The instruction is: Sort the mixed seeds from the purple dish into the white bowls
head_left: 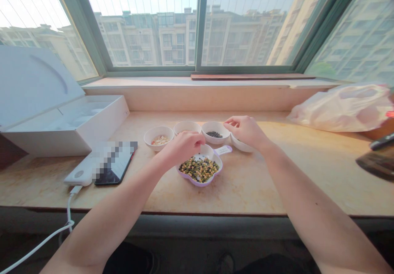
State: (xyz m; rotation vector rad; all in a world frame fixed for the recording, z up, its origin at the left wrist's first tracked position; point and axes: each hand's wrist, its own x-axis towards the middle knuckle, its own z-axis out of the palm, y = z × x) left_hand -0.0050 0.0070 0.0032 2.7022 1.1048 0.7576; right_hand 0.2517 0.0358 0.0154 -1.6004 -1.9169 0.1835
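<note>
A purple-rimmed white dish (191, 180) with a short handle (224, 150) holds mixed black, green and yellow beans (199, 169). Over its back edge is my left hand (188, 143), fingers curled in a pinch; whatever they hold is too small to see. My right hand (246, 129) hovers by the right rim of a white bowl of black beans (214, 134), fingertips drawn together, contents hidden. Beneath that hand a fourth-in-line white bowl (242, 146) is partly covered. My left hand partly hides another white bowl (184, 125). The leftmost bowl (147, 139) contains pale, flat pieces (160, 140).
An open white box (104, 120) stands at left. Near it lie a white power bank (78, 173) with a cable (70, 212) and a black phone (115, 169). A plastic bag (341, 108) and a dark object (377, 159) are at right. Windows rise behind the counter.
</note>
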